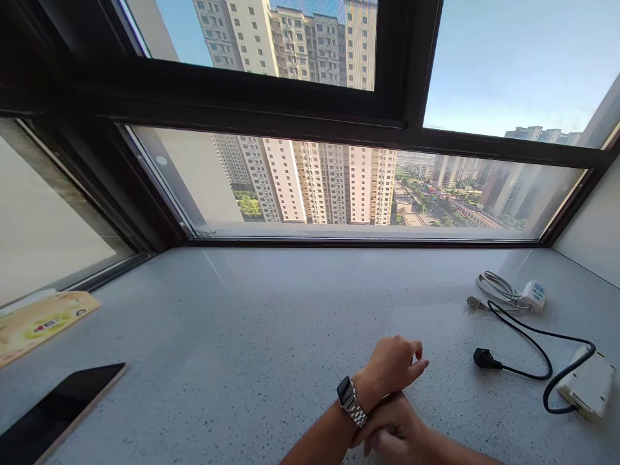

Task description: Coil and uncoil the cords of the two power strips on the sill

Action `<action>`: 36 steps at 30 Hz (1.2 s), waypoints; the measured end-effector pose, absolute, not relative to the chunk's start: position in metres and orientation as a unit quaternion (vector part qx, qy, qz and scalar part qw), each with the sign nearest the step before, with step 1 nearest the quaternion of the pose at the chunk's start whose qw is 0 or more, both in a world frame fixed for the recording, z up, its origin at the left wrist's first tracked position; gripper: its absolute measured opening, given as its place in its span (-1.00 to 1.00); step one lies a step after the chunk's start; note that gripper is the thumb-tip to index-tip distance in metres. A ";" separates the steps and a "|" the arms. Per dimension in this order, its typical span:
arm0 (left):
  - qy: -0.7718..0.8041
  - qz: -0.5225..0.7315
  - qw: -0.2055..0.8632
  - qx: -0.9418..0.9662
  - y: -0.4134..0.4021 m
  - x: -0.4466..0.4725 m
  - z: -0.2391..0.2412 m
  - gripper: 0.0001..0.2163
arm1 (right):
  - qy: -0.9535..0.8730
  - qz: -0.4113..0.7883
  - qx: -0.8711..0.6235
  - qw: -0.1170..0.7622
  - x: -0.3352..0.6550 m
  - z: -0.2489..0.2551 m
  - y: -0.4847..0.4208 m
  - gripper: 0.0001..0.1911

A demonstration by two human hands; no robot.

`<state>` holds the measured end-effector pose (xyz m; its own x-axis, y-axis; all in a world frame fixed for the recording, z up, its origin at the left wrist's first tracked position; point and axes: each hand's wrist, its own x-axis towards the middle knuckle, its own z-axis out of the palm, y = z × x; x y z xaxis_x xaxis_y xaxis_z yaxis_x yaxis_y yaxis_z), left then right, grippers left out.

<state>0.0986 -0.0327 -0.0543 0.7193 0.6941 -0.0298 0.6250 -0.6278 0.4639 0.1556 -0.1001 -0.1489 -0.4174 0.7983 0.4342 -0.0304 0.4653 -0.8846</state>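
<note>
My left hand [394, 363] is over the speckled counter, its fingers loosely curled with nothing in them. Around its wrist sits a wristwatch [352, 400] with a dark square face and a metal link band. My right hand [396, 426] comes from the lower right and is closed around the left wrist, its fingers at the lower part of the watch band. Part of the right fingers is hidden under the wrist.
At the right lie a black plug [487, 359] with its cord, a white power strip [588, 384] and a white adapter [533, 296] with a coiled cable. A phone-like dark slab [62, 410] and a yellow tissue pack [48, 323] lie left. Windows [339, 181] rise behind the counter [217, 361].
</note>
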 end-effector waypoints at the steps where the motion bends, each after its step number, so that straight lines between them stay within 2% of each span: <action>1: 0.369 0.078 0.228 0.898 -0.032 0.098 -0.054 -0.76 | -0.696 0.479 -0.261 0.467 0.157 -0.145 -0.101 -0.73; 5: 0.369 0.088 0.234 0.895 -0.032 0.098 -0.052 -0.77 | -0.631 0.585 -0.233 0.453 0.160 -0.130 -0.104 -0.83; 12: 0.365 0.107 0.262 0.887 -0.031 0.098 -0.052 -0.78 | -0.572 0.663 -0.296 0.381 0.165 -0.125 -0.106 -0.65; 21: 0.354 0.115 0.281 0.885 -0.030 0.097 -0.053 -0.75 | -0.535 0.697 -0.266 0.396 0.163 -0.126 -0.104 -0.67; 36: 0.348 0.110 0.297 0.882 -0.030 0.096 -0.054 -0.75 | -0.562 0.662 -0.288 0.403 0.163 -0.127 -0.105 -0.72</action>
<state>0.0956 -0.0300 -0.0537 0.7339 0.6792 -0.0124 0.5483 -0.5815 0.6010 0.1632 -0.1050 -0.1270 -0.5080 0.8584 0.0711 -0.2104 -0.0436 -0.9766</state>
